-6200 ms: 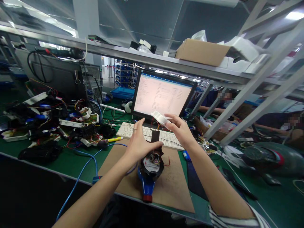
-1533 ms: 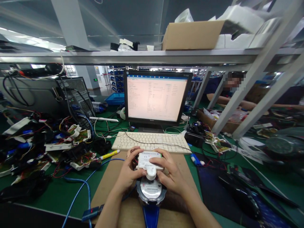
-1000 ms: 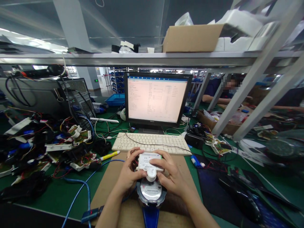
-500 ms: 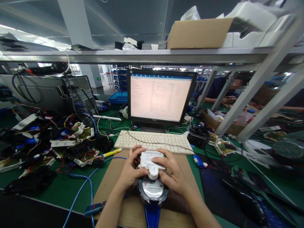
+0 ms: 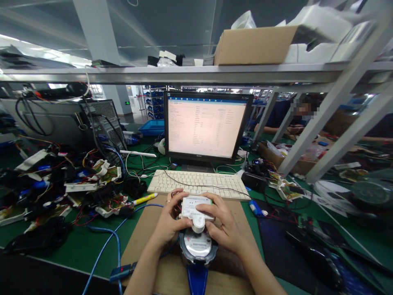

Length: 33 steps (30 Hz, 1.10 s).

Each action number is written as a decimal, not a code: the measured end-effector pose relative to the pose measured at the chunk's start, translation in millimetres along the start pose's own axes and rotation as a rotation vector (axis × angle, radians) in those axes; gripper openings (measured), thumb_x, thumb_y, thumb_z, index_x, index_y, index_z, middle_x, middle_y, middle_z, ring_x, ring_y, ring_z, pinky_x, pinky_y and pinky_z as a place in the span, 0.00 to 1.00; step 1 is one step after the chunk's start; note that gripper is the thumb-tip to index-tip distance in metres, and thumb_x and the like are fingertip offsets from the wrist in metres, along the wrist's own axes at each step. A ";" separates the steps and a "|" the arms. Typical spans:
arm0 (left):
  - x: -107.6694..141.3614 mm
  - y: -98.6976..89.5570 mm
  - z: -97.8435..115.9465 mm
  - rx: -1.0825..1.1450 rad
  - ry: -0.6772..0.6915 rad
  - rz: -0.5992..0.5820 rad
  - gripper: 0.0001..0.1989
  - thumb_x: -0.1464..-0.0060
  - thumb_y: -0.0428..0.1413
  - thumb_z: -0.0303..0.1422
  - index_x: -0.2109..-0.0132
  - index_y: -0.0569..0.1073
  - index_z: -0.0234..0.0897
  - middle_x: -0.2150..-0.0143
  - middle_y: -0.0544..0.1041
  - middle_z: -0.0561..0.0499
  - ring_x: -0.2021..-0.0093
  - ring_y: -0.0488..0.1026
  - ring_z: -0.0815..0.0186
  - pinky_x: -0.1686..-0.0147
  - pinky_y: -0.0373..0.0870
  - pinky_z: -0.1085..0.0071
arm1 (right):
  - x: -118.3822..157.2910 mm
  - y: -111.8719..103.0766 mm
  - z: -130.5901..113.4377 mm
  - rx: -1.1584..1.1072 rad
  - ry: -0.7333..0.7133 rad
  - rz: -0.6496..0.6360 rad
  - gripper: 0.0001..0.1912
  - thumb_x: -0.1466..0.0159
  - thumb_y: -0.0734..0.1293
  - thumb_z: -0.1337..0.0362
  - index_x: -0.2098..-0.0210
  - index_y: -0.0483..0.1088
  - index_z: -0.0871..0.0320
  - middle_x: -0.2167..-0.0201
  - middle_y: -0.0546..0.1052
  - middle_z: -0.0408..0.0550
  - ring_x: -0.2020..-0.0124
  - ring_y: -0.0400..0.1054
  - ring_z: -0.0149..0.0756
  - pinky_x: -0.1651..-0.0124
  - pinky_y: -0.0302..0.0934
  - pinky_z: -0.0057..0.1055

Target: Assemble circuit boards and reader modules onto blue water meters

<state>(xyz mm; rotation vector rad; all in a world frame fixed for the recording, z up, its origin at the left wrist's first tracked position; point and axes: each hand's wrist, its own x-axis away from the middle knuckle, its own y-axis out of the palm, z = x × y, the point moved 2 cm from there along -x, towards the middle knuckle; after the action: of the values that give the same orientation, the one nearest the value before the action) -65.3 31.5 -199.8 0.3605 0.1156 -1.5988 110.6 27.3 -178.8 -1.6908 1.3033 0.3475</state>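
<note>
Between my two hands is a white plastic module with a printed face and a rounded tab at its near end. My left hand grips its left side, thumb near the tab and fingers around the far corner. My right hand holds the right side, one finger lying across the printed face and the thumb beside the tab. Just below the tab sits a round meter-like device with a silvery face and grey rim, on a blue body. Whether the module touches it I cannot tell.
A cream keyboard and a lit monitor stand beyond my hands. Wired circuit assemblies crowd the left, near a yellow marker and a blue cable. A dark mat lies right; a person sits behind the frame.
The view has shifted very slightly. Both hands and the white module keep the same position and hold.
</note>
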 end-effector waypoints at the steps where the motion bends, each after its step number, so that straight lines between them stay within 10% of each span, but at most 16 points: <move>1: -0.1 -0.1 -0.1 -0.004 0.001 0.003 0.33 0.74 0.68 0.45 0.56 0.74 0.42 0.45 0.57 0.45 0.43 0.54 0.49 0.47 0.58 0.61 | -0.2 -0.1 -0.2 0.001 0.003 -0.003 0.20 0.47 0.60 0.71 0.55 0.67 0.54 0.50 0.63 0.52 0.49 0.60 0.43 0.51 0.59 0.42; 28: -0.2 0.3 7.8 -0.037 -0.018 -0.069 0.37 0.71 0.66 0.47 0.50 0.69 0.42 0.38 0.51 0.44 0.42 0.57 0.48 0.48 0.60 0.58 | 1.3 0.5 0.9 0.051 -0.005 -0.030 0.24 0.46 0.59 0.70 0.50 0.63 0.52 0.49 0.62 0.51 0.48 0.59 0.43 0.50 0.59 0.44; 33: 21.2 -47.4 37.5 -0.172 -0.078 -0.047 0.36 0.56 0.60 0.46 0.41 0.59 0.45 0.40 0.60 0.43 0.41 0.57 0.55 0.45 0.58 0.60 | 1.7 -1.1 0.1 0.059 -0.012 -0.016 0.29 0.45 0.58 0.70 0.44 0.53 0.52 0.48 0.62 0.52 0.46 0.57 0.43 0.46 0.57 0.44</move>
<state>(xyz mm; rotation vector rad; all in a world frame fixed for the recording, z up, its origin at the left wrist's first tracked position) -118.5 3.5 -177.6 0.1634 0.2017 -1.6338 112.3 26.3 -179.4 -1.6464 1.2787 0.3069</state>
